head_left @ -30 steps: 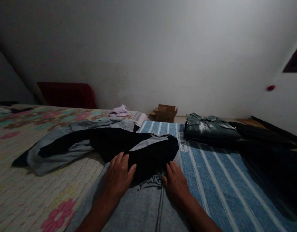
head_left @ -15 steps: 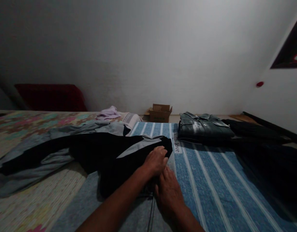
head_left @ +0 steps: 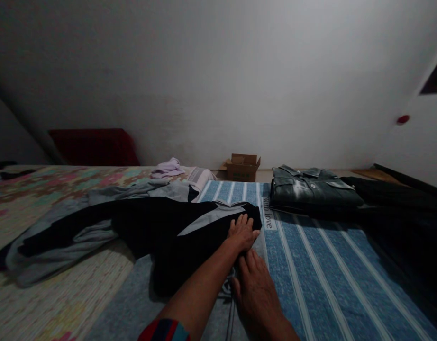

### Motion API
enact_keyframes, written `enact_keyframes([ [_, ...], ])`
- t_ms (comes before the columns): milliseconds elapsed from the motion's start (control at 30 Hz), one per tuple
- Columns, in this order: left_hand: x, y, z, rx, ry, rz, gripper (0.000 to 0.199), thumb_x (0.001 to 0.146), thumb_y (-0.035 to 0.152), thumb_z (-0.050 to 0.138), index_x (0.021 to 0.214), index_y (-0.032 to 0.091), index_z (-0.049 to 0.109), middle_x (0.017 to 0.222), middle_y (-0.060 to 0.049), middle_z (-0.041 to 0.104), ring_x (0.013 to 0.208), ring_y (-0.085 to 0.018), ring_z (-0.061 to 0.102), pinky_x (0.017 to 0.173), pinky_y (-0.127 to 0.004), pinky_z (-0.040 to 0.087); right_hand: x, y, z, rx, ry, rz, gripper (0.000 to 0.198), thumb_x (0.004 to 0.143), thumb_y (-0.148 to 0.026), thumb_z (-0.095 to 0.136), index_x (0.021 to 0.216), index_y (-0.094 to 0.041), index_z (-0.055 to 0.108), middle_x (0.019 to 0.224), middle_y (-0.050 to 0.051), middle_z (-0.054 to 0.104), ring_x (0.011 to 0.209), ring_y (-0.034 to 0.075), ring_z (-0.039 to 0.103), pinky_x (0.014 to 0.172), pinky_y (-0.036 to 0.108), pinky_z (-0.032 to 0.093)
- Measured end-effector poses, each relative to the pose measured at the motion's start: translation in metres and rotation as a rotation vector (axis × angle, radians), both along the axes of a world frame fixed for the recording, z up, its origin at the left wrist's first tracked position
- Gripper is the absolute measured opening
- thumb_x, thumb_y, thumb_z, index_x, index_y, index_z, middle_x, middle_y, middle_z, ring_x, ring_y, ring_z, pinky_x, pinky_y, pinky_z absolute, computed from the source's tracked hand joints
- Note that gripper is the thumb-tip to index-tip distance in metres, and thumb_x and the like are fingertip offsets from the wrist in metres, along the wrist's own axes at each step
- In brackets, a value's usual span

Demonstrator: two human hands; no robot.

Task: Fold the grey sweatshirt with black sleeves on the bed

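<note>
A black garment [head_left: 168, 213] with a pale grey diagonal panel lies partly folded on the bed, one long sleeve stretched out to the left. My left hand [head_left: 244, 232] rests on the garment near its right end, palm down with fingers spread. Just nearer to me, my right hand [head_left: 257, 282] lies against the garment's right edge, its fingers extended and the thumb apart. Part of that edge is hidden beneath my hands. A rumpled grey garment [head_left: 97, 232] lies under and behind the black sleeve.
The blue striped cover [head_left: 311, 265] spreads to the right, with a folded dark denim jacket [head_left: 311, 187] on it and dark cloth [head_left: 399, 237] beyond. A cardboard box [head_left: 241, 168] stands near the wall. A lilac cloth [head_left: 168, 168] sits at back left on the flowered bedding.
My left hand has slid slightly forward over the garment, and its fingers are more spread. The right hand stays at the edge. The view has turned a little left; a striped sleeve now shows.
</note>
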State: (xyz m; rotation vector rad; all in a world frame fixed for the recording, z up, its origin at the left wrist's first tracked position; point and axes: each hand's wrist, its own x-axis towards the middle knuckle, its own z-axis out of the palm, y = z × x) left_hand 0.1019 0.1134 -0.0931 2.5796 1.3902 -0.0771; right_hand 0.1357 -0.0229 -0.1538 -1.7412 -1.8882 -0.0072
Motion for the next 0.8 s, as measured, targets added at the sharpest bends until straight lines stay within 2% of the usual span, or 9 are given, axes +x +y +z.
enact_keyframes([
  [200, 0.011, 0.002, 0.002, 0.045, 0.017, 0.089, 0.056, 0.091, 0.048, 0.035, 0.136, 0.014, 0.040, 0.152, -0.015, 0.026, 0.140, -0.028, 0.019, 0.109, -0.051, 0.021, 0.002, 0.002, 0.005, -0.095, 0.013, 0.000, 0.053, 0.088, -0.036, 0.048, 0.136, -0.014, 0.045, 0.142, 0.015, 0.042, 0.131, 0.031, 0.037, 0.106, 0.046, 0.034],
  [300, 0.017, 0.006, 0.004, 0.128, 0.005, 0.160, 0.051, 0.092, 0.047, 0.035, 0.126, 0.013, 0.051, 0.144, -0.017, 0.039, 0.134, -0.029, 0.032, 0.105, -0.049, 0.027, 0.000, -0.001, 0.011, -0.102, 0.014, -0.017, 0.051, 0.089, -0.036, 0.048, 0.135, -0.014, 0.048, 0.141, 0.015, 0.043, 0.132, 0.030, 0.037, 0.106, 0.045, 0.034],
  [400, 0.021, 0.018, 0.010, 0.214, -0.004, 0.239, 0.040, 0.093, 0.036, 0.036, 0.115, 0.012, 0.058, 0.125, -0.017, 0.056, 0.120, -0.029, 0.048, 0.099, -0.046, 0.033, -0.003, -0.004, 0.016, -0.104, 0.036, -0.059, 0.048, 0.089, -0.035, 0.048, 0.132, -0.014, 0.052, 0.141, 0.014, 0.043, 0.132, 0.029, 0.036, 0.108, 0.044, 0.031],
  [467, 0.020, 0.028, 0.014, 0.244, -0.003, 0.281, 0.034, 0.091, 0.030, 0.041, 0.110, 0.012, 0.062, 0.115, -0.016, 0.061, 0.114, -0.029, 0.051, 0.097, -0.044, 0.035, -0.004, -0.005, 0.019, -0.137, 0.043, -0.054, 0.047, 0.089, -0.036, 0.049, 0.129, -0.012, 0.055, 0.140, 0.016, 0.043, 0.132, 0.030, 0.036, 0.108, 0.045, 0.031],
  [633, 0.014, 0.050, 0.020, 0.235, -0.005, 0.314, 0.026, 0.083, 0.028, 0.053, 0.102, 0.017, 0.067, 0.115, -0.013, 0.063, 0.114, -0.027, 0.053, 0.094, -0.036, 0.040, -0.004, -0.004, 0.025, -0.189, 0.062, -0.036, 0.049, 0.089, -0.037, 0.048, 0.132, -0.012, 0.052, 0.142, 0.016, 0.040, 0.133, 0.031, 0.033, 0.108, 0.045, 0.030],
  [800, 0.012, 0.063, 0.020, 0.164, -0.023, 0.308, 0.019, 0.077, 0.025, 0.059, 0.091, 0.020, 0.071, 0.107, -0.009, 0.069, 0.104, -0.024, 0.061, 0.082, -0.029, 0.047, -0.003, -0.003, 0.026, -0.202, 0.071, -0.029, 0.049, 0.089, -0.036, 0.048, 0.131, -0.011, 0.052, 0.143, 0.017, 0.038, 0.134, 0.031, 0.031, 0.109, 0.045, 0.030],
])
